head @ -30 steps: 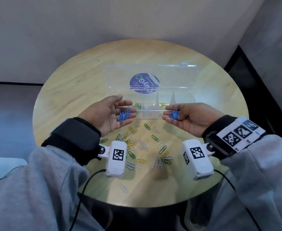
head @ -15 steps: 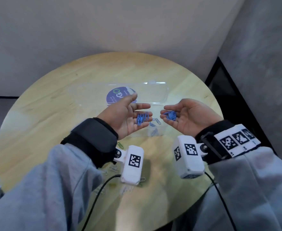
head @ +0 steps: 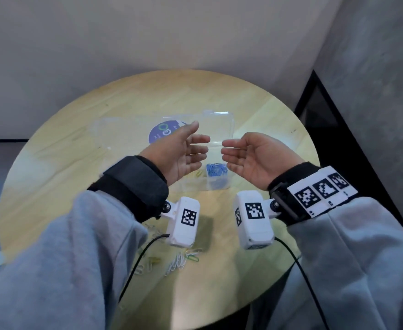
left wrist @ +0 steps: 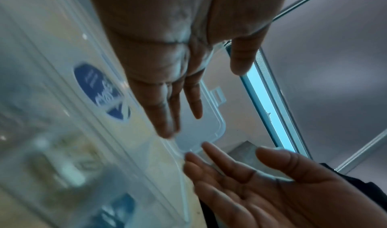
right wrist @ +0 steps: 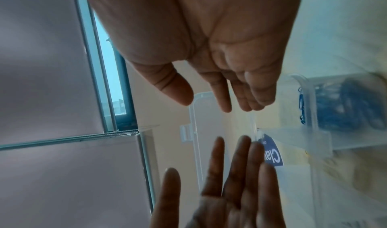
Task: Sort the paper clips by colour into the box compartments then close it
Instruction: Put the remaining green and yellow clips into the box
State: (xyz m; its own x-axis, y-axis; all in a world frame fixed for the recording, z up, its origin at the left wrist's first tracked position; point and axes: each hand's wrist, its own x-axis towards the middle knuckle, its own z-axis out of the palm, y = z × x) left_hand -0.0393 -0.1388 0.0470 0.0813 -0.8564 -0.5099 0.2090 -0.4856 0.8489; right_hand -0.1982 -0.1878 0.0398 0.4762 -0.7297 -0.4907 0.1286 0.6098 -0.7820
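Note:
A clear plastic box [head: 227,179] lies open on the round wooden table, its lid [head: 221,125] with a blue round sticker [head: 158,133] folded back. A heap of blue paper clips [head: 216,169] fills the box's right-hand compartment [right wrist: 343,109]; yellow clips [head: 199,173] show in the one beside it. My left hand [head: 183,151] and right hand [head: 248,156] hover palm-up above the box, fingers straight, tips facing each other, both empty. Both palms [left wrist: 167,99] [right wrist: 240,82] hold nothing in the wrist views.
Loose yellow, green and white clips [head: 179,259] lie on the table [head: 64,167] near its front edge, partly behind my left sleeve and wrist camera. A wall stands behind the table; a dark gap [head: 326,129] opens at the right.
Both hands held blue clips before; now they are empty and spread flat, and the blue clips lie in the box's right compartment. The view has tilted up and back.

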